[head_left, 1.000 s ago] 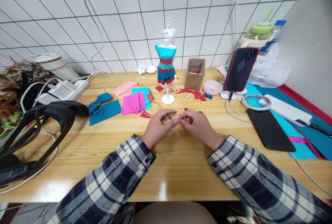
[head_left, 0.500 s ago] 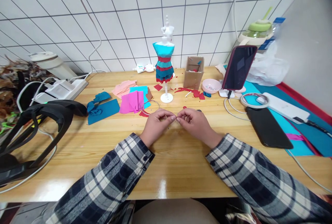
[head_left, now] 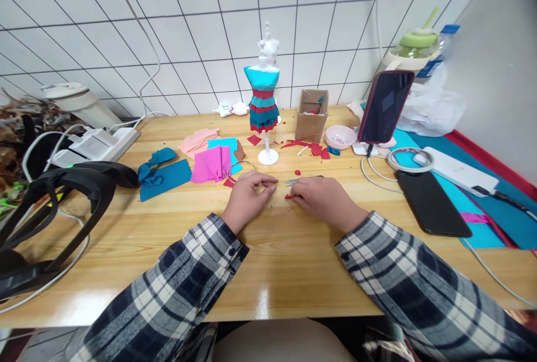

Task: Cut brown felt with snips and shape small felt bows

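My left hand (head_left: 249, 198) rests low over the table, with its thumb and forefinger slightly apart and nothing visible between them. My right hand (head_left: 323, 201) is lowered to the wood, its fingers curled and pressed together. A small red scrap (head_left: 288, 197) shows at its fingertips. Just behind those fingers lie the pointed metal blades (head_left: 291, 182) of what look like small scissors, mostly hidden by the hand. Beyond them is a small red bundle (head_left: 297, 172). A white mini dress form (head_left: 267, 156) stands farther back, wearing a layered turquoise, red and teal dress (head_left: 263, 96).
Magenta cloth (head_left: 210, 165) and teal cloth (head_left: 165, 181) lie left. Behind stand a cardboard box (head_left: 311, 127) and a pink bowl (head_left: 340, 145) of small bits. At right are a propped phone (head_left: 386, 107) and a flat black phone (head_left: 432, 205). A black headset (head_left: 62, 211) sits far left.
My fingertips, which met in the middle, have parted. The right hand has turned palm down and lowered beside the metal blades, and the red scrap now shows at its fingertips.
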{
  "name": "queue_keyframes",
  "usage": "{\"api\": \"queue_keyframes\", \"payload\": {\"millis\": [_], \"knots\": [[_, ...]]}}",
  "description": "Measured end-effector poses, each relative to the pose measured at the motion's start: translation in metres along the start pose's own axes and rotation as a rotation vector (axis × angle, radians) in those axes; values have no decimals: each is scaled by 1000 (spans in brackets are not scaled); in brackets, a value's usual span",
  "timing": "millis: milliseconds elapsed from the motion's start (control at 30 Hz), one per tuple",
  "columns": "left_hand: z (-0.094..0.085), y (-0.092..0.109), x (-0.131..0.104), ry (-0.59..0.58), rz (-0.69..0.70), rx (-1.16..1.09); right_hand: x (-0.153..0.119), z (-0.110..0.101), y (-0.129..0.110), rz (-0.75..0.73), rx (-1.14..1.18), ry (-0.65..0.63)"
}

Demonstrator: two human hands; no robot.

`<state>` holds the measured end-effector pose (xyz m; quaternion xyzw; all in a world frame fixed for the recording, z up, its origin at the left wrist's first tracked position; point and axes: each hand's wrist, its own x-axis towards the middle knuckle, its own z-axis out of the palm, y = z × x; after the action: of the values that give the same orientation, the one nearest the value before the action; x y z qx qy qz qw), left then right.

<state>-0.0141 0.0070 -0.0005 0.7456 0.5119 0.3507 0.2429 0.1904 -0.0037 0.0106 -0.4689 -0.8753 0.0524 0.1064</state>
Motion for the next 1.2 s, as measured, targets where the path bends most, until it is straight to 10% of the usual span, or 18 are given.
{"api": "queue_keyframes", "payload": {"millis": [533, 1200], "knots": [[13, 1, -3, -162, 147, 414, 4, 11, -1, 137, 195, 7], [15, 0, -2, -171, 117, 381, 6, 11, -6, 201, 203, -6]]}}
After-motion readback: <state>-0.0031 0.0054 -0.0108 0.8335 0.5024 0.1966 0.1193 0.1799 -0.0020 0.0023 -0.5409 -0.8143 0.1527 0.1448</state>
